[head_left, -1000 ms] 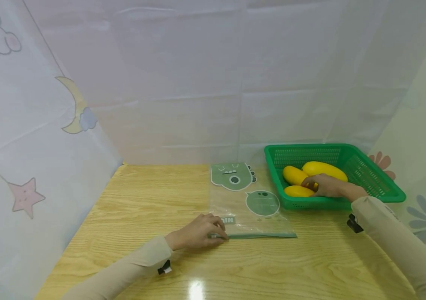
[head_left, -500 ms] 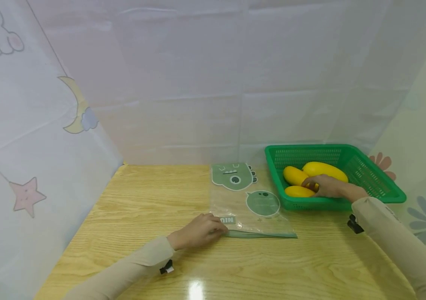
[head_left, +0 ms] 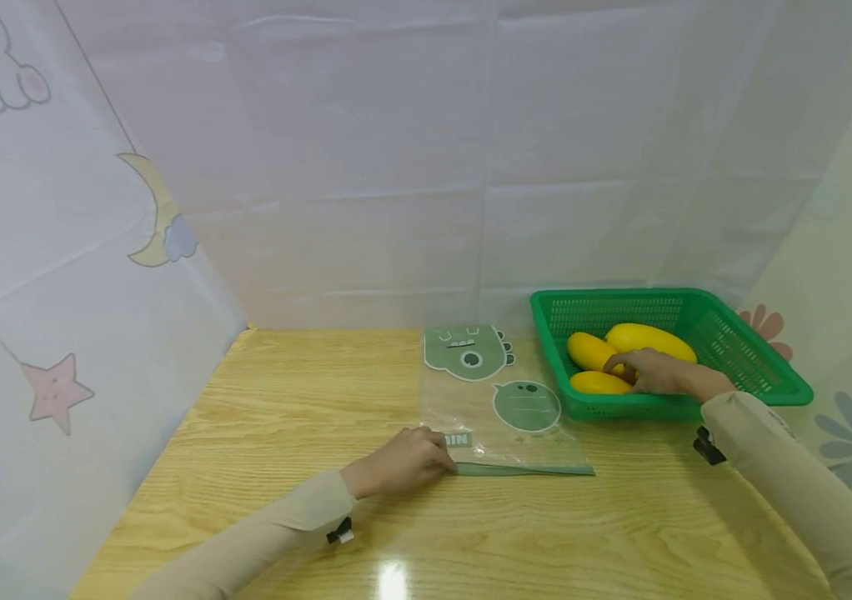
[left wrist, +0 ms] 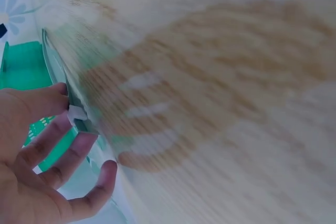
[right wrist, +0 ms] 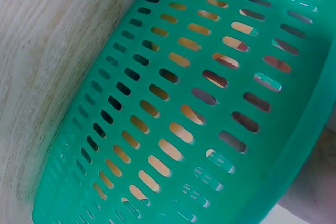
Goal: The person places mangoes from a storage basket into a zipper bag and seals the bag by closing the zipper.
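Note:
My left hand pinches the near left corner of a clear zip bag printed with green cartoon shapes. Up close in the left wrist view, thumb and fingertips hold the bag's green zip edge by a small white slider. Inside a green plastic basket, my right hand has curved fingers among yellow oblong fruits. It touches the front fruit; a second fruit and a larger one lie behind. Whether it grips one is hidden; the basket wall blocks the right wrist view.
Both hands work over a wood-grain table. Behind it hangs a pale cloth backdrop, with printed side panels at left and right. The basket stands at the back right, beside the bag's right edge.
The left hand's fingers have drawn together on the bag's zip edge, which bows slightly near them. My right hand stays in the basket with no visible movement.

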### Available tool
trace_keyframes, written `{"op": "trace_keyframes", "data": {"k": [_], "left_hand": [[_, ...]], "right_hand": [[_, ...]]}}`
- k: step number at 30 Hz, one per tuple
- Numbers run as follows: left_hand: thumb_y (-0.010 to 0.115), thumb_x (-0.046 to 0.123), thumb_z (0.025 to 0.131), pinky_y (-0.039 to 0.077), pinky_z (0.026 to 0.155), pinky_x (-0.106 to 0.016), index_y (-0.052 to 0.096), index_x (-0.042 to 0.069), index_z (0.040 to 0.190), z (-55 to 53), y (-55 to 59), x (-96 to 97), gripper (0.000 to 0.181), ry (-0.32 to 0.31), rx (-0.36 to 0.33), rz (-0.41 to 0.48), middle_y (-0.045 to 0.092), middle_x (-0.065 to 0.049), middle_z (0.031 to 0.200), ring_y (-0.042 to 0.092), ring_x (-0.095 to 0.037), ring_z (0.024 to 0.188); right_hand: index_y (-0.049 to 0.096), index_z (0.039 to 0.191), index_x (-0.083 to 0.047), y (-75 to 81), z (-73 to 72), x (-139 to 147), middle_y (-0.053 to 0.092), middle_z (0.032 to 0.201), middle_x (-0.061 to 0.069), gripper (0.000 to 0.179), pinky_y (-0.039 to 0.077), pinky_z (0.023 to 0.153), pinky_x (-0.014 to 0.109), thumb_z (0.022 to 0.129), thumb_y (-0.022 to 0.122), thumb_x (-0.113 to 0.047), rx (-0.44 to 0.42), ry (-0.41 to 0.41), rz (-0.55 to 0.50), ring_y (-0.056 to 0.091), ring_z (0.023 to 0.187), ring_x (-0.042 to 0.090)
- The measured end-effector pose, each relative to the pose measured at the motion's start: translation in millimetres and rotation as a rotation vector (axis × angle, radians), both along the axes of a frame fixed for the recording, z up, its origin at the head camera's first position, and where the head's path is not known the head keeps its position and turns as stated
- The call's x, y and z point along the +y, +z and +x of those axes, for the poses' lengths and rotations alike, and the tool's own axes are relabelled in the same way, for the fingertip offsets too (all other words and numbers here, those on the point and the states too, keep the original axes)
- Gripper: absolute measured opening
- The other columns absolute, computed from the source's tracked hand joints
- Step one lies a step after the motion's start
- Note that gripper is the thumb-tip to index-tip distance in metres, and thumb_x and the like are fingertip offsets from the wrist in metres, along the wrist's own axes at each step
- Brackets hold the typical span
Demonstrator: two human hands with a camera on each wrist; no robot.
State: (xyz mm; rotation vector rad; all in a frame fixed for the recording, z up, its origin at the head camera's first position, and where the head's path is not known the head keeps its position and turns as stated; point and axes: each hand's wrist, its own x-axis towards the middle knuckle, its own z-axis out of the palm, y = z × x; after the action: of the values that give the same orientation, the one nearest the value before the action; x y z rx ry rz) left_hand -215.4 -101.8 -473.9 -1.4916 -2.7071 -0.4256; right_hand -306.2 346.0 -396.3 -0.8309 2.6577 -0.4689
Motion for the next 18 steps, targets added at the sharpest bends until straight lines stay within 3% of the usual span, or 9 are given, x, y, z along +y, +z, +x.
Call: {"op": "trace_keyframes", "data": {"k": [5,12,18], "left_hand": [[0.068,0.016,0.095,0.047,0.07,-0.017,0.078,0.021,0.109,-1.2,-0.6,3.2,0.018,0.002,0.029,-0.03,0.067,0.004,0.099,0.061,-0.006,0.089],[0.069,0.017,0.094,0.05,0.078,-0.016,0.079,0.018,0.104,-2.4,-1.4,7.7,0.014,-0.024,0.073,-0.009,0.07,0.004,0.097,0.063,-0.004,0.087],[0.07,0.017,0.094,0.045,0.067,-0.012,0.079,0.019,0.102,0.6,0.4,9.0,0.013,-0.013,0.112,-0.027,0.066,0.003,0.095,0.059,-0.005,0.082]], "right_hand": [[0.057,0.126,0.008,-0.7,-1.4,1.9,0.067,0.106,0.019,0.046,0.055,0.077,0.047,0.087,0.075,-0.009,0.005,0.003,0.003,0.064,0.093,0.034],[0.058,0.125,0.008,2.1,0.7,-0.3,0.067,0.104,0.017,0.044,0.055,0.075,0.045,0.087,0.075,-0.007,0.009,0.001,-0.005,0.064,0.09,0.032],[0.056,0.126,0.009,1.4,1.6,-0.5,0.066,0.108,0.022,0.046,0.055,0.078,0.047,0.087,0.074,-0.008,-0.004,0.002,-0.008,0.064,0.094,0.037]]}}
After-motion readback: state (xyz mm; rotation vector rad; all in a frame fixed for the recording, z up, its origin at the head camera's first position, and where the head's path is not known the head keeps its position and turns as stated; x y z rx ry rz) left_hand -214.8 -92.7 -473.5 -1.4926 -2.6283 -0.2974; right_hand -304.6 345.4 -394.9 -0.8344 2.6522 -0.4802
